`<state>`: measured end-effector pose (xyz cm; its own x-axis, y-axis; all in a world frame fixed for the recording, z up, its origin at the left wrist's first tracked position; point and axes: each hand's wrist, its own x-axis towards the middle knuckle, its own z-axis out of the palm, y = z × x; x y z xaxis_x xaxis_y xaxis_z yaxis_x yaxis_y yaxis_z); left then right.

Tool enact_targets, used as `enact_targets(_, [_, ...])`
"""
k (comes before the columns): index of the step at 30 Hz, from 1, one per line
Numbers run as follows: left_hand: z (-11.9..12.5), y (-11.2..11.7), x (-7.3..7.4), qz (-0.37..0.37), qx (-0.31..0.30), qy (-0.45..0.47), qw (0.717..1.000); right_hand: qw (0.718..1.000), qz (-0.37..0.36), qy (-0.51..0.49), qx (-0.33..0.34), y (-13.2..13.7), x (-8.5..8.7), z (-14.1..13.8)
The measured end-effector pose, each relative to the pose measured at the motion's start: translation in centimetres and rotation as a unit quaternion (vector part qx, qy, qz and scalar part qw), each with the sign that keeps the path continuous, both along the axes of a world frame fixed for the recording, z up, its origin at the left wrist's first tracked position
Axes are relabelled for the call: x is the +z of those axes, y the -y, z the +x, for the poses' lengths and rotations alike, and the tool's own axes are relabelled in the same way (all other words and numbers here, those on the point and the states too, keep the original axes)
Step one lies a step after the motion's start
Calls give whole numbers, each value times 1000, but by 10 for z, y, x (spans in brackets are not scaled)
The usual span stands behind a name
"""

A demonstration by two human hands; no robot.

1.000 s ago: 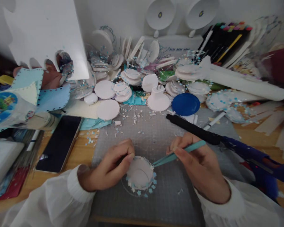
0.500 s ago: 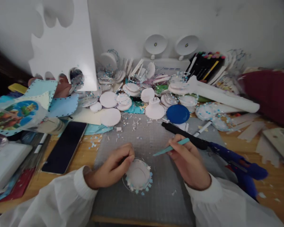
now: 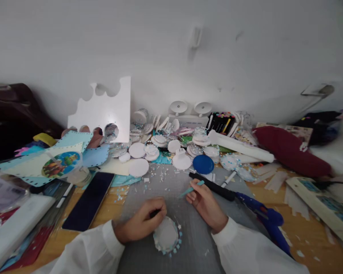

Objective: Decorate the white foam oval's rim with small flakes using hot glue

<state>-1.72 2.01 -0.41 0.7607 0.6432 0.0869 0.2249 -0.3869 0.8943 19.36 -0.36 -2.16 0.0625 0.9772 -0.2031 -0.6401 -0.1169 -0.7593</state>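
Observation:
My left hand (image 3: 143,222) is curled over the upper left edge of a small white disc (image 3: 165,236) rimmed with tiny blue and white flower pieces, pinning it to the grey cutting mat (image 3: 185,182). My right hand (image 3: 205,203) pinches teal tweezers (image 3: 190,189). Their tips point left, lifted away from the disc, and nothing is visible between them. Both arms wear white sleeves.
A black phone (image 3: 88,199) lies left of the mat. A blue glue gun (image 3: 260,215) and a black pen (image 3: 213,186) lie to the right. Behind the mat are several white discs (image 3: 138,167), a blue lid (image 3: 202,164), a white foam board (image 3: 103,110), markers (image 3: 221,121) and paper scraps.
The view has tilted up, showing more wall and table. My right hand has drawn the tweezers up and away from the disc rim. My left hand stays on the disc.

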Motion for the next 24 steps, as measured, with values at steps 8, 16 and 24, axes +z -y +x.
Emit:
enact_targets(8, [-1,2,-5,18,-6,8,1000,999,12,-25,20,-6,-8,1])
enact_targets(16, [-1,2,-6,10,-14,17,1000,999,12,-29,29,-8,-10,4])
enact_targets(24, [-1,2,-6,10,-13,18,1000,999,19,-32,34,-5,-7,5])
